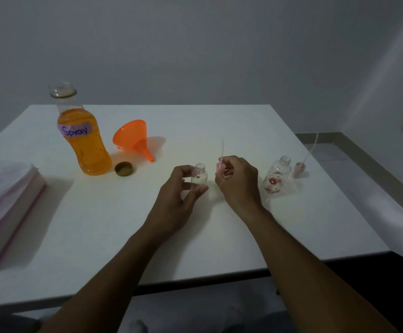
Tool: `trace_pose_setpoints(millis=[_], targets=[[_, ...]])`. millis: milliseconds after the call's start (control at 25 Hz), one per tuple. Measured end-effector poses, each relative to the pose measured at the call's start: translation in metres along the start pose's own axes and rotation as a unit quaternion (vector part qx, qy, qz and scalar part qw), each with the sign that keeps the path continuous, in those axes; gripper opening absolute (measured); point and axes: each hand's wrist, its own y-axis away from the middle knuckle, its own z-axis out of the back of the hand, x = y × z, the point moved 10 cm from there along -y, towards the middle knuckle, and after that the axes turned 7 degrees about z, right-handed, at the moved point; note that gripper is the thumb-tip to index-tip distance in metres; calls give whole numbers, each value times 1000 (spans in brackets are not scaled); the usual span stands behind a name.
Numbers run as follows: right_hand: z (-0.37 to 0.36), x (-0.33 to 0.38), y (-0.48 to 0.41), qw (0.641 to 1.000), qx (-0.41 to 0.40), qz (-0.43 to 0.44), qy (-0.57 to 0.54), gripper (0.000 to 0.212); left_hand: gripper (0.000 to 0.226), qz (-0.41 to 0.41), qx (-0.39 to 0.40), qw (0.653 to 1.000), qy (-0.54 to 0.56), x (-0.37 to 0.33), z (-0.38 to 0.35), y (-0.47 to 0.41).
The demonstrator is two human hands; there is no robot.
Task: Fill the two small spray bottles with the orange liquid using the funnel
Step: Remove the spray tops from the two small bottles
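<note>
Left to right on the white table (219,236): one tissue pack (5,207) at the left edge, one big orange-liquid bottle (85,140), one loose cap (123,169), one orange funnel (134,139) lying tipped. My left hand (176,203) grips one empty spray bottle (199,175) mid-table; my right hand (240,183) pinches one pink sprayer top (220,167). Near the right edge stand one flowered spray bottle (277,176) and one more sprayer top (299,169).

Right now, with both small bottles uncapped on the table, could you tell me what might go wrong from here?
1. The big orange bottle stands uncapped near the left hand; a reach for the funnel could tip it.
2. The small bottle has a narrow neck; pouring fast may overflow it.
3. The second small bottle stands open beside the right hand, easily knocked over.
</note>
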Motion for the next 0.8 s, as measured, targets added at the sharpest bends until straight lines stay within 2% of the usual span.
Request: trace_pose_setpoints(millis=[280, 400, 480, 720, 800], targets=[[-9, -18, -9, 1000, 4, -27, -11, 16, 40, 6, -2, 1000, 13, 8, -5, -11], [-11, -26, -1, 996, 56, -75, -12, 46, 45, 11, -6, 1000, -4, 10, -5, -11], [-8, -25, 12, 991, 79, -104, -12, 55, 48, 7, -7, 1000, -27, 8, -4, -10], [24, 3, 60, 993, 78, -88, -19, 36, 63, 40, 17, 993, -111, 17, 9, 9], [31, 15, 75, 994, 75, -76, -28, 32, 59, 20, -21, 986, -166, 10, 36, 26]])
